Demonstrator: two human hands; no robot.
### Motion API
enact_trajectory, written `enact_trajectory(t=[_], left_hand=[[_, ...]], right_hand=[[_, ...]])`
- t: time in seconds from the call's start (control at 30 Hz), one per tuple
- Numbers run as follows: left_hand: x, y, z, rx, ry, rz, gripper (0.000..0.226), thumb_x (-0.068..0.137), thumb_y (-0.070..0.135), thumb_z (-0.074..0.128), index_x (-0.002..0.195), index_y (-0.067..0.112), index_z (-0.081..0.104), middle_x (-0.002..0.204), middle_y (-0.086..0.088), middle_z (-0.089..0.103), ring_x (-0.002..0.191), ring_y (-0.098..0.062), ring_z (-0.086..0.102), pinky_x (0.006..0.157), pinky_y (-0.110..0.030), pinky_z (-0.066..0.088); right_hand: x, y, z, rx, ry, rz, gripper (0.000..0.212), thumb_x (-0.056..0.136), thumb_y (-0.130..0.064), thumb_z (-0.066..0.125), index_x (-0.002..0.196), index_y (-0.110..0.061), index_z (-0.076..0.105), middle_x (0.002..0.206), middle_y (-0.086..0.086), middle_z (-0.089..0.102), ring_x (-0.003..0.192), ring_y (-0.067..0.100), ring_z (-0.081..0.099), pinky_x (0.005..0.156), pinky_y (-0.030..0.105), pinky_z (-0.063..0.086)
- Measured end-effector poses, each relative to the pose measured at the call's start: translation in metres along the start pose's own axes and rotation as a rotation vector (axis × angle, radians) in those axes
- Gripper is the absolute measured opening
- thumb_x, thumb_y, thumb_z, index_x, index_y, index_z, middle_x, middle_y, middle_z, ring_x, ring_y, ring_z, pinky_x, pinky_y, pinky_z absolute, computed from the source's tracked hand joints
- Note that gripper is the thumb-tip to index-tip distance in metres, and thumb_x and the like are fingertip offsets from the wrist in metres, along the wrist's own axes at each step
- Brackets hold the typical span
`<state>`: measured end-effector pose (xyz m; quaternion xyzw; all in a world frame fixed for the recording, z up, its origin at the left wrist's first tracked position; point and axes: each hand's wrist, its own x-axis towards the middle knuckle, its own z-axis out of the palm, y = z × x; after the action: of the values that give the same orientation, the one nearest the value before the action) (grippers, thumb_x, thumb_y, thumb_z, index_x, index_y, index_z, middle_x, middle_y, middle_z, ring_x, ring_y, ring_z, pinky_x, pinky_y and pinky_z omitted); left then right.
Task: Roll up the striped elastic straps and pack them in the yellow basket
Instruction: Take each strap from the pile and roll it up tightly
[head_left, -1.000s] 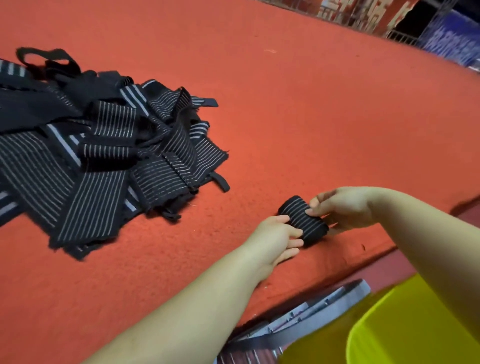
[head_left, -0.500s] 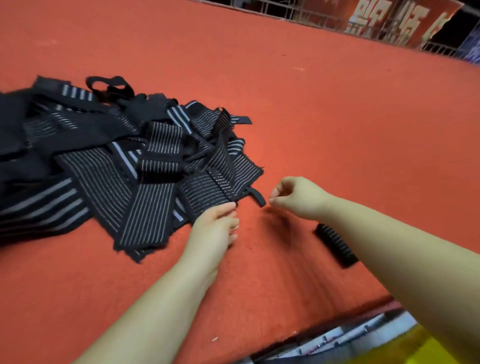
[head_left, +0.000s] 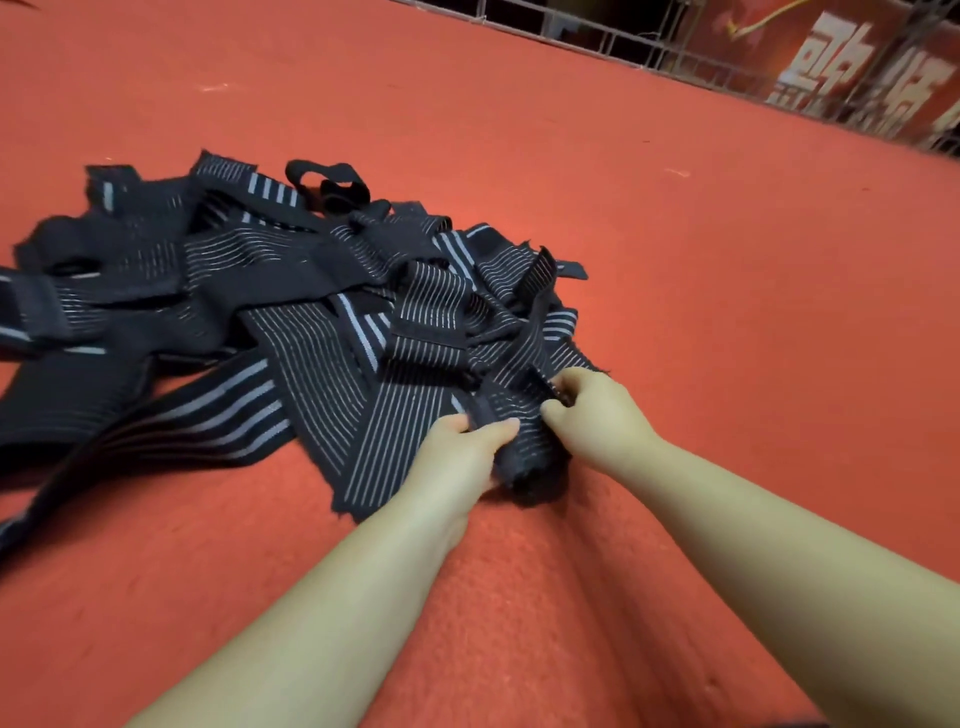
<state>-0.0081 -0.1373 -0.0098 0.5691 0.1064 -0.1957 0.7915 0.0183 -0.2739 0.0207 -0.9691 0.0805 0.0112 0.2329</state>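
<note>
**Strap held in both hands at the near edge of the pile**

Head view.

1. Left hand (head_left: 462, 452): fingers and thumb curled round the near end of one black striped strap (head_left: 511, 410), thumb on top. Grip clamped on the strap.

2. Right hand (head_left: 597, 415): fingers curled over the same strap from the other side, thumb tip against the fabric. Grip clamped on the strap. The two hands sit close together with the strap bunched between them.

3. Strap in hand: black with thin pale lengthwise stripes. Its near end hangs in a dark fold just below the two grips; the rest runs up and away from the grips into the pile.

4. Pile of straps (head_left: 249, 312): many black straps with pale stripes, some thin-lined, some broad-banded, lying crossed and overlapping. It spreads to the left of and beyond the grips, touching the held strap. A plain black loop (head_left: 327, 184) lies at the far side of the pile.

5. Red felt-covered bench (head_left: 675, 286): carries the pile; both forearms reach over it from the near edge.

6. Metal railing (head_left: 623, 39) and a red sign with white lettering (head_left: 852, 73): far beyond the grips, past the bench's far edge.

The yellow basket is out of view.
</note>
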Motion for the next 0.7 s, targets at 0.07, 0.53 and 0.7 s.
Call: enact_trajectory(t=[0.07,0.53,0.7], left_hand=[[-0.001,-0.004,0.003,-0.005,0.033,0.028,0.024,0.087,0.02,0.064,0.109,0.011,0.063,0.098,-0.007,0.073,0.09,-0.02,0.07,0.084,-0.037,0.056],[-0.046,0.003,-0.066,-0.101,0.308,0.217,0.015,0.091,0.005,0.056,0.091,0.015,0.067,0.084,0.001,0.072,0.079,-0.015,0.068,0.076,-0.033,0.055],[-0.051,0.021,-0.102,-0.394,0.482,0.252,0.02,0.093,0.003,0.051,0.082,0.019,0.055,0.082,0.004,0.063,0.069,-0.009,0.058,0.059,-0.019,0.051]], right_hand=[[-0.011,-0.002,-0.004,0.041,0.018,-0.067,0.007,0.086,-0.017,0.055,0.085,-0.023,0.054,0.073,-0.013,0.055,0.078,0.015,0.052,0.065,0.023,0.032],[-0.04,0.017,-0.047,0.277,0.318,0.156,0.037,0.096,-0.024,0.049,0.06,-0.015,0.05,0.058,0.01,0.055,0.057,0.028,0.053,0.059,0.033,0.044],[-0.044,0.027,-0.062,0.739,0.437,0.38,0.033,0.101,-0.019,0.041,0.068,-0.013,0.045,0.061,0.008,0.048,0.024,0.007,0.043,0.03,0.013,0.037]])
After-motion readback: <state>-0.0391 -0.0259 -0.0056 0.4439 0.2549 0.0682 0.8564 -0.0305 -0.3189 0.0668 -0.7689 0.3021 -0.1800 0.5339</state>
